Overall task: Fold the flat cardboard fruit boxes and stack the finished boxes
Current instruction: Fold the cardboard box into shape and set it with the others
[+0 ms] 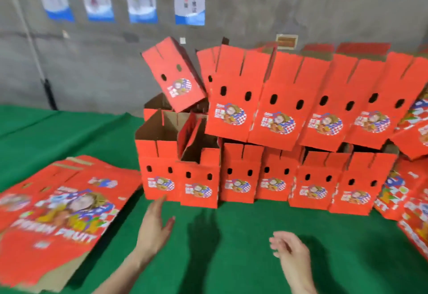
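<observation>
Hovering over the green table [231, 252], both hands are holding nothing. The left hand [154, 224] is stretching out open, fingers straight, its tips right at the bottom edge of the leftmost box [159, 173]; whether they are touching is unclear. The right hand [290, 251] is hanging loosely spread, apart from everything. Folded boxes [273, 117] are standing in two stacked rows, a tilted box [173, 73] leaning at the upper left. Flat boxes [58, 215] are lying piled at left.

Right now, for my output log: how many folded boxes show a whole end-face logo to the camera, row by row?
Bottom-row boxes: 6
Upper-row boxes: 4
Tilted box at the left end: 1
Total: 11
Others, partly hidden or turned, are not counted.
</observation>
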The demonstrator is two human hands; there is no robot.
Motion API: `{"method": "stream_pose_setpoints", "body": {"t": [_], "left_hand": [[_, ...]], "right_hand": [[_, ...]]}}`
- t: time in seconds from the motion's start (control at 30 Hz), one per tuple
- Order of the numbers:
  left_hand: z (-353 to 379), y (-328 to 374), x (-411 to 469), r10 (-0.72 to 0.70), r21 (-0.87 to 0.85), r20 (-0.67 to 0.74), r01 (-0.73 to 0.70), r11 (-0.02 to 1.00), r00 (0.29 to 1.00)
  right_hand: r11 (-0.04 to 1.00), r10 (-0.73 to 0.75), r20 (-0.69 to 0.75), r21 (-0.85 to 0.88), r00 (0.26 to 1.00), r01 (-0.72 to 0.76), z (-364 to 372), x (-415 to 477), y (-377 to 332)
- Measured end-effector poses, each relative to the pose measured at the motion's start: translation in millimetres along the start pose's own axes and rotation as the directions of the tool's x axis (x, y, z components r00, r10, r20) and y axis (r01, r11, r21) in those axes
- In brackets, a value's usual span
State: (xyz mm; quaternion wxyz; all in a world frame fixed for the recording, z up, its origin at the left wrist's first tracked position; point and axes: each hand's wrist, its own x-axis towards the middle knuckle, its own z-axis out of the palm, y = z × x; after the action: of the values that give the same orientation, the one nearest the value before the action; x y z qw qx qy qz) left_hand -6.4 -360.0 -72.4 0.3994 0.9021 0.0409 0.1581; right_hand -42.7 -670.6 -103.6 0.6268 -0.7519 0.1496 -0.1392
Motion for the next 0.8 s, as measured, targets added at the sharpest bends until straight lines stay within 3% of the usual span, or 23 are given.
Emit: {"method": "stream_pose_setpoints", "body": {"t": [0.1, 0.17, 0.23, 0.33, 0.4, 0.5, 0.6, 0.7, 0.8], "left_hand": [[-95, -101, 18, -0.291, 0.084, -0.315, 0.332, 0.939, 0.903], [-148, -155, 25, -0.383, 0.223, -0.345, 0.471, 0.853, 0.857], [-186, -204, 27, -0.451, 0.386, -0.282, 0.531, 0.754, 0.846], [-193, -253, 22, -0.443, 0.662, -0.060, 0.368, 0.653, 0.894], [-167, -260, 6, -0.428, 0.726, 0.108, 0.222, 0.650, 0.897], [-125, -253, -18, -0.363, 0.702, 0.099, 0.193, 0.686, 0.926], [-127, -244, -6, -0.254, 0.680, 0.062, 0.145, 0.719, 0.965], [-136, -257, 12, -0.301, 0.616, 0.081, 0.189, 0.765, 0.950], [-134, -267, 7, -0.344, 0.615, 0.224, 0.141, 0.776, 0.912]], "right_hand": [[0.990, 0.018, 0.236, -0.137, 0.972, 0.015, 57, -31, -4], [0.976, 0.024, 0.329, -0.211, 0.944, 0.048, 84, -48, -6], [0.955, -0.015, 0.390, -0.266, 0.921, 0.128, 110, -61, -7], [0.916, -0.032, 0.476, -0.339, 0.879, 0.217, 139, -77, -9], [0.883, -0.053, 0.494, -0.382, 0.868, 0.271, 149, -82, -9], [0.834, -0.051, 0.500, -0.454, 0.864, 0.313, 162, -88, -11], [0.826, 0.017, 0.510, -0.492, 0.860, 0.275, 184, -90, -18], [0.777, 0.053, 0.534, -0.552, 0.844, 0.301, 218, -94, -29], [0.732, 0.122, 0.600, -0.592, 0.791, 0.337, 260, -105, -30]]}}
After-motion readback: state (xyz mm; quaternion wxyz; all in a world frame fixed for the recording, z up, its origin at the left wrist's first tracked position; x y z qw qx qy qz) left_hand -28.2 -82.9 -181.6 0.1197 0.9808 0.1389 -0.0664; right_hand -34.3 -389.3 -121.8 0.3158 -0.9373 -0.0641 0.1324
